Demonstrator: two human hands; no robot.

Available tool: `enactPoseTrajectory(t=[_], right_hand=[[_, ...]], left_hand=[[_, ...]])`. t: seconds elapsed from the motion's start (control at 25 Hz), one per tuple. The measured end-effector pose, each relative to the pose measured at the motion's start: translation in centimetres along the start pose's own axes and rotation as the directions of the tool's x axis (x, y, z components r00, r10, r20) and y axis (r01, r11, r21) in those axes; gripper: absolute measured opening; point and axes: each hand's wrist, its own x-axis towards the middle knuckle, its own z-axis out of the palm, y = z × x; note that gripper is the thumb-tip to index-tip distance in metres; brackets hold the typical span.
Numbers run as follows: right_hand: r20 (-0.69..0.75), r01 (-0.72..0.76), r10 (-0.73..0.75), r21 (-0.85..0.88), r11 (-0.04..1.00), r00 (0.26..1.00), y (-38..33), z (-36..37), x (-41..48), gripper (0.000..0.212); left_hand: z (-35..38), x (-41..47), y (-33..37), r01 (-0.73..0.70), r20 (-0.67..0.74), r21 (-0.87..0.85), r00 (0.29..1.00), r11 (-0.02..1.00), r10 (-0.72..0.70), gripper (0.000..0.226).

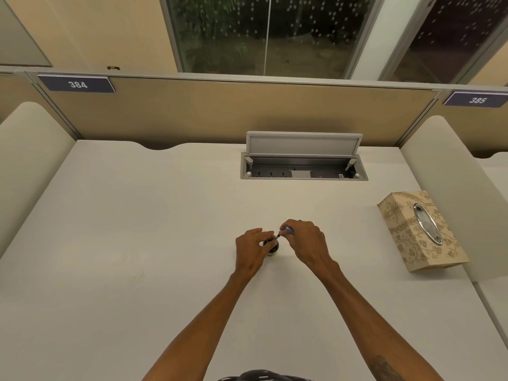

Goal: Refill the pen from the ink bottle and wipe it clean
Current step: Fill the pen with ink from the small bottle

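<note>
We record a white desk (pixel 137 229) bounded by tan partitions, and we take the ink bottle (pixel 272 246) as our reference point. The bottle stands upright on the desk surface, near the middle, and is small and dark; its mouth is partly hidden by fingers, so we cannot tell whether a cap is on it.

The left hand (pixel 251 253) is curled around the bottle from its left side, fingers touching its upper part and gripping it. The right hand (pixel 305 243) sits just to the right of the bottle, closed in a pinch on the pen (pixel 286 231). We see only a short blue section of the pen and a dark thin tip angled down and left toward the bottle's top. Whether the tip is inside the opening or merely at its rim is too small for us to judge.

Well to the right of the bottle lies a patterned tissue box (pixel 420 235), beige with a gold floral print and an oval metal-rimmed opening on top. Beyond the bottle, toward the partition, a recessed socket tray (pixel 303 170) is set into the desk with its grey lid raised. Far left of the bottle, on the partition, a plate reads 384 (pixel 77 84); far right, another reads 385 (pixel 477 100).
</note>
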Motion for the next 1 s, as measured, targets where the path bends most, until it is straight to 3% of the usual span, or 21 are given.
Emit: enactPoseTrajectory(t=[0.28,0.36,0.48,0.64,1.0], right_hand=[[0.019,-0.050,0.050,-0.019,0.999,0.999,-0.5,-0.1,-0.1,0.036],[0.028,-0.044,0.043,0.022,0.999,0.999,-0.3,-0.6,0.1,0.029],[0.049,0.007,-0.004,-0.056,0.998,0.999,-0.2,-1.0,0.5,0.016],[0.059,-0.026,0.028,-0.046,0.999,0.998,-0.5,-0.9,0.4,0.023],[0.089,-0.015,0.023,-0.084,0.996,0.996,-0.9,-1.2,0.7,0.015]], left_hand=[[0.0,0.2,-0.3,0.033,0.029,0.008,0.999,0.999,-0.033,0.016],[-0.2,0.2,-0.2,0.032,0.038,0.011,0.999,0.999,-0.032,0.017],[-0.2,0.4,-0.1,0.013,0.057,0.047,0.998,0.999,-0.015,0.017],[-0.3,0.3,-0.1,0.017,0.064,0.045,0.998,0.999,-0.020,0.016],[-1.0,-0.1,0.9,0.004,0.034,0.046,0.999,0.999,-0.006,0.017]])
